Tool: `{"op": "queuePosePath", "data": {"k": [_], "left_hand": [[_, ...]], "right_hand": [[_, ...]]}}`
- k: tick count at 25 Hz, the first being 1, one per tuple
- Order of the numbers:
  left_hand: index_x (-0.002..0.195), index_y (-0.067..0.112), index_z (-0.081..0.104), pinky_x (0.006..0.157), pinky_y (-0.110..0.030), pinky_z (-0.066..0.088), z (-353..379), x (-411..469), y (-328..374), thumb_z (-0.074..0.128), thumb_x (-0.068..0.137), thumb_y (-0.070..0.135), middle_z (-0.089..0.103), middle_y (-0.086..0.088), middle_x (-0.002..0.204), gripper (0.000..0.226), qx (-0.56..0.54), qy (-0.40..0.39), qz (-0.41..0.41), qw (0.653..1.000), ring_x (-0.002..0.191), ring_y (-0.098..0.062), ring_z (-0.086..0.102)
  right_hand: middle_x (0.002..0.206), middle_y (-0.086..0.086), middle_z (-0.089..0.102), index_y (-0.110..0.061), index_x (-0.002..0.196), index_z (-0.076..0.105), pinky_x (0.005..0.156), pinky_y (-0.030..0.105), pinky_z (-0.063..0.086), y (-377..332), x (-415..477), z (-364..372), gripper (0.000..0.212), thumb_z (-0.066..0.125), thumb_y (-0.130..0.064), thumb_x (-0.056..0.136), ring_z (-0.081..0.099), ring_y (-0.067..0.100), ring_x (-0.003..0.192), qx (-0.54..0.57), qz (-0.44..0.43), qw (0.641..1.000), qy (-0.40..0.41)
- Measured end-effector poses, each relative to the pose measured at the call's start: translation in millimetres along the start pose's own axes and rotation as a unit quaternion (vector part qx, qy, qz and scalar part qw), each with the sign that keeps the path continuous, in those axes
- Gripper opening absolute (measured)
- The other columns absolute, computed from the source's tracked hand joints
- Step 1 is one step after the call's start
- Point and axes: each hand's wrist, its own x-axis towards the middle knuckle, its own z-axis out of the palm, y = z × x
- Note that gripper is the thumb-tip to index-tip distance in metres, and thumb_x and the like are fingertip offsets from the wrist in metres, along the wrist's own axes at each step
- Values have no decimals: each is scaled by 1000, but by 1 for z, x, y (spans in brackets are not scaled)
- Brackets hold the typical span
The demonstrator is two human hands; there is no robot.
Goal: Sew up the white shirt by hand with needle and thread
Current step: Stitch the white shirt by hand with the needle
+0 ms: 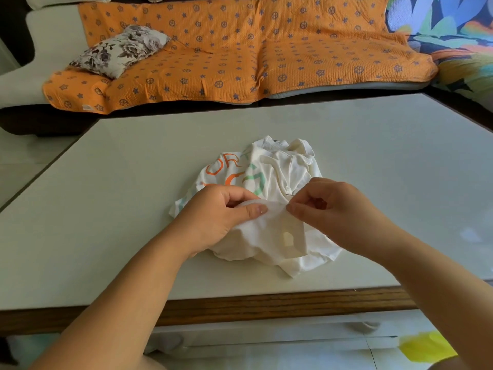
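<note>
Observations, near to far. On the pale floor tiles below the table lies a flat bright yellow object, too blurred to tell what it is. Above it runs the brown wood-grain table edge, which borders a smooth pale grey table top.

Both bare forearms reach in over that edge. The left hand has its thumb laid flat on a raised fold of the crumpled white cotton shirt. Its other fingers are curled under the cloth, so it grips the fold. The right hand has its fingers curled and its fingertips drawn together in a pinch just beside the left thumb, with the forefinger tip touching the same fold. A thin dark needle juts from this pinch toward the shirt's button placket. The thread is too fine to make out.

The shirt lies bunched on the table top, roughly at its centre, its near side lifted by the hands. A small arch-shaped pale mark sits on the near part of the cloth; hole or patch, cannot tell. Orange and green printed letters show on the far left part, and the collar is at the far side.

Beyond the table a sofa is draped in an orange quilted cover with blue star motifs. A grey-and-white floral cushion rests tilted on its left part. At far right is a multicoloured leaf-print cloth.
</note>
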Motion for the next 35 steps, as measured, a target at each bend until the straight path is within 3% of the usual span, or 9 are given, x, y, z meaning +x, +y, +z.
{"op": "queuePosePath", "data": {"k": [5, 7, 11, 17, 20, 24, 27, 30, 35], "left_hand": [[83, 28, 75, 60, -18, 35, 1, 2, 2, 64, 84, 44, 53, -11, 69, 20, 101, 35, 62, 992, 64, -9, 44], [85, 30, 75, 65, -18, 39, 2, 1, 1, 60, 77, 53, 61, -11, 71, 29, 97, 32, 63, 993, 65, -9, 50], [96, 29, 77, 91, -20, 48, 8, -1, 2, 70, 66, 49, 75, 16, 94, 37, 32, 15, 42, 998, 95, 2, 66], [74, 27, 78, 83, -25, 49, 13, 0, 4, 78, 69, 26, 76, 4, 83, 5, -109, 49, 14, 993, 81, -5, 68], [77, 26, 77, 90, -32, 51, 12, 0, 3, 76, 79, 18, 76, 1, 84, 9, -101, 46, 13, 994, 84, -9, 68], [77, 30, 77, 96, -39, 50, 11, -2, 6, 78, 79, 20, 75, 2, 84, 10, -103, 49, 4, 993, 86, -10, 68], [78, 29, 77, 98, -43, 49, 12, -1, 6, 78, 70, 30, 76, -2, 87, 7, -101, 45, 9, 994, 88, -15, 68], [79, 27, 76, 97, -47, 49, 12, -1, 6, 74, 68, 32, 76, -6, 90, 12, -98, 49, 17, 994, 89, -18, 68], [76, 28, 76, 91, -38, 49, 12, 0, 5, 73, 69, 32, 74, 0, 84, 8, -103, 41, 21, 994, 85, -13, 67]], "right_hand": [[83, 3, 62, -22, 76, 70, 64, 19, 43, 1, -2, -6, 11, 69, -25, 87, 54, 13, 75, 16, -9, 1000, 13], [82, 2, 63, -22, 77, 70, 66, 19, 44, 2, -2, -4, 10, 70, -24, 87, 54, 12, 75, 9, -23, 999, 21], [81, -1, 64, -23, 77, 71, 67, 19, 45, 3, -3, -3, 10, 70, -23, 86, 56, 12, 75, 15, -38, 999, 33], [74, -7, 60, -17, 80, 74, 64, 12, 42, 4, -4, -1, 7, 71, -21, 85, 53, 7, 68, 1, -76, 996, 45], [76, -6, 64, -22, 86, 77, 62, 15, 45, 1, -7, -2, 13, 64, -21, 90, 58, 9, 69, 25, -51, 998, 34], [72, -8, 70, -27, 92, 73, 61, 17, 49, -5, -8, -9, 30, 51, -6, 94, 60, 2, 59, 100, -3, 994, 35], [77, 1, 74, -19, 104, 61, 63, 28, 53, -10, -13, -12, 28, 48, 3, 94, 65, 16, 64, 188, 1, 982, 12], [78, 10, 75, -9, 104, 61, 58, 27, 54, -20, -23, -5, 19, 50, 3, 95, 69, 22, 67, 264, 7, 963, -53], [66, 7, 72, -19, 100, 59, 47, 25, 49, -26, -28, 12, 12, 50, -12, 98, 64, 16, 52, 197, 39, 976, -81]]}}
